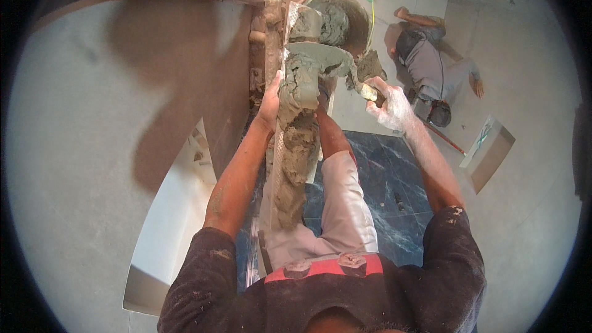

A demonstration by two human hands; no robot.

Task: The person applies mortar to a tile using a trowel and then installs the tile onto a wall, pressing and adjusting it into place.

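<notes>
My left hand (269,102) grips the left edge of a long narrow tile strip (269,179) that stands on end, leaning against my raised knee. Thick grey mortar (297,142) is heaped along the strip's face. My right hand (390,106), dusted white, holds the handle of a trowel (336,61). The trowel's blade is loaded with mortar and rests on the top end of the strip. Below the strip stands a round bucket (361,15) with more grey mortar in it.
Another person (425,61) sits on the pale floor at the upper right. Dark blue marble flooring (394,179) lies under my legs. A grey plastered wall (92,148) fills the left, with a white slab (176,222) beside it. A small open box (490,151) lies at the right.
</notes>
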